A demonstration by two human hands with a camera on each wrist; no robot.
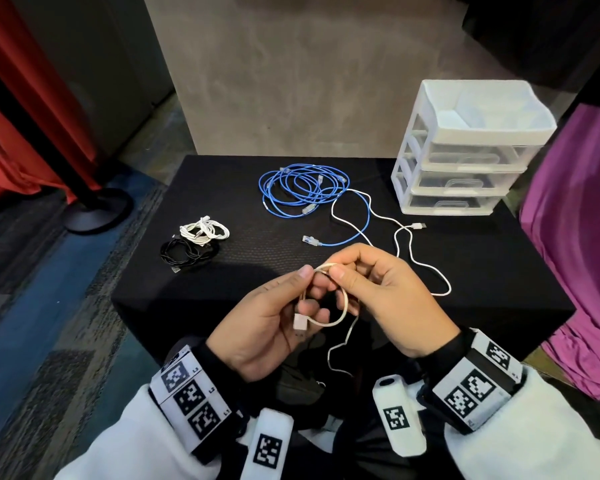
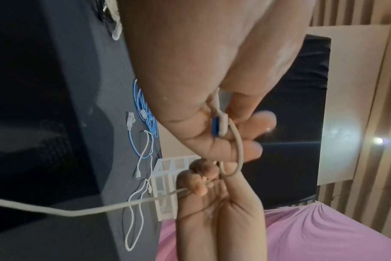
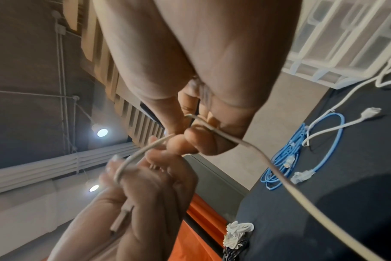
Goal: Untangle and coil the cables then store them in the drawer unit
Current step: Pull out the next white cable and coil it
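Both hands hold a white USB cable (image 1: 343, 308) above the near edge of the black table (image 1: 482, 271). My left hand (image 1: 274, 317) pinches a small loop of it, with the USB plug (image 1: 299, 322) hanging at its fingers. My right hand (image 1: 378, 289) pinches the top of the same loop; the cable's tail (image 1: 336, 355) droops below, and the rest trails over the table to a plug (image 1: 417, 225). In the left wrist view the plug (image 2: 220, 126) lies against the fingers. A tangled blue network cable (image 1: 302, 188) lies at the table's back. The white drawer unit (image 1: 465, 147) stands at the back right, drawers closed.
A coiled white cable (image 1: 205, 231) and a coiled black cable (image 1: 187, 254) lie together at the table's left. A purple cloth (image 1: 575, 220) hangs on the right. A red curtain (image 1: 25, 98) and a black stand base (image 1: 97, 209) are on the left floor.
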